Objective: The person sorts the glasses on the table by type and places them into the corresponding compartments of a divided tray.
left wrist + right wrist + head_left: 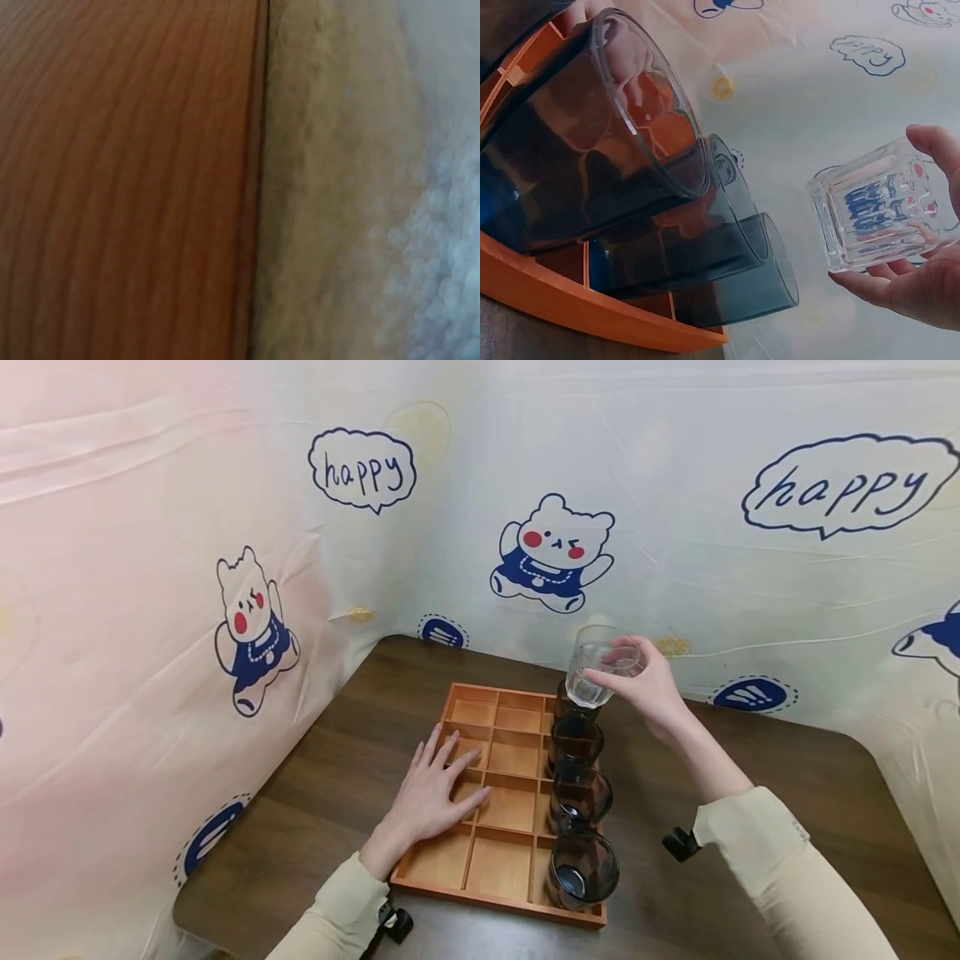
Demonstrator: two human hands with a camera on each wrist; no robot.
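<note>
My right hand (651, 687) holds a clear faceted glass (587, 677) over the back right corner of the wooden divided tray (487, 900), thumb on one side and fingers on the other. In the right wrist view this clear glass (877, 206) lies tilted between thumb and fingers, apart from the dark glasses (562, 165). Several smoky dark tumblers (583, 870) stand in a row along the tray's right column; the rearmost is partly hidden behind the clear glass. My left hand (423, 795) rests with spread fingers on the tray's left side. Close wood grain (127, 180) fills much of the left wrist view.
The tray sits on a dark brown table (322, 785) with rounded corners. Behind and to the left hangs a pale curtain (660, 568) printed with cartoon bears and lettering, close along the table's back edge. Thin dividers split the tray's left and middle columns into compartments.
</note>
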